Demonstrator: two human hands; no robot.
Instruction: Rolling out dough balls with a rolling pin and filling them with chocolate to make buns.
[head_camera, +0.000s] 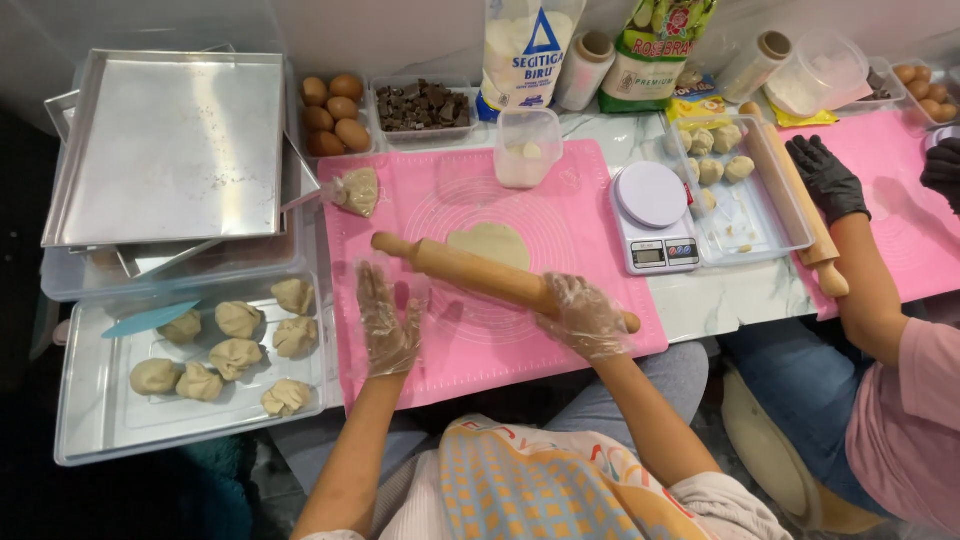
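A: Head view, and the right hand (585, 318) has its grip closed over the near end of the wooden rolling pin (500, 280), fingers wrapped round it in a clear plastic glove.

B: And the left hand (388, 322)?

A: Flat and open, fingers spread, holding nothing. It rests on the pink silicone mat (480, 350) just short of the pin's far handle, so the pin lies slanted, steered from one end only.

B: Where's the dough?

A: The flattened dough disc (492, 243) sits just beyond the right grip, on the far side of the pin, centred on the mat's printed rings, which looks like a way to judge its roundness.

B: Anything else close by?

A: Outward of the left grip, a clear tray (90, 420) holds gathered dough parcels (238, 352), kept within easy reach. Beyond the right grip stands a small kitchen scale (655, 215). Further right, another person's black-gloved hand (825, 178) rests on a second rolling pin (795, 200) over their own mat.
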